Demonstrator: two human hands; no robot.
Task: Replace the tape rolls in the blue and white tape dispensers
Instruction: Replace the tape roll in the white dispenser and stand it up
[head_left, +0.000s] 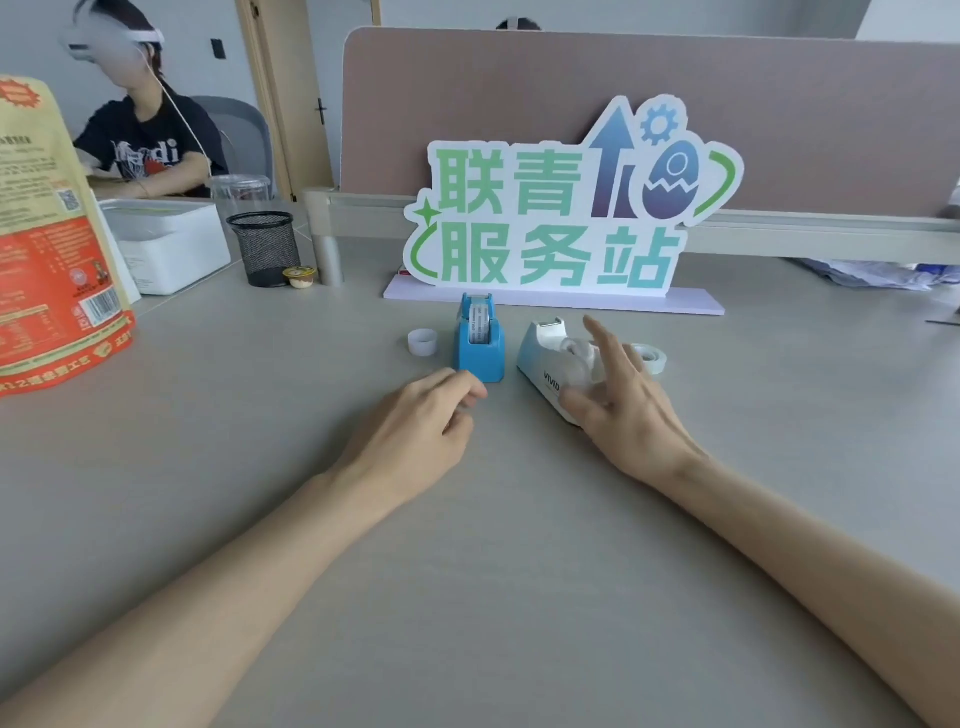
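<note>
Mid-frame, the blue dispenser (479, 340) sat upright with a roll in it, left hand (415, 431) loosely curled right below it. Right hand (623, 405) had fingers spread over the white dispenser (545, 364). Small empty core (422, 342) left of the blue one, spare tape roll (650, 357) far right.

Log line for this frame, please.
left hand: curled, by blue dispenser, roll loaded | right hand: open over white dispenser | loose rolls on table

Office, shared desks: grey desk (467, 571) w/ mauve partition screen (519, 104) behind it, black mesh pen cup (265, 248), cut-out standing sign (561, 208) w/ Chinese characters, another person (140, 140) seated at adjacent desk, door (291, 93) behind.
</note>
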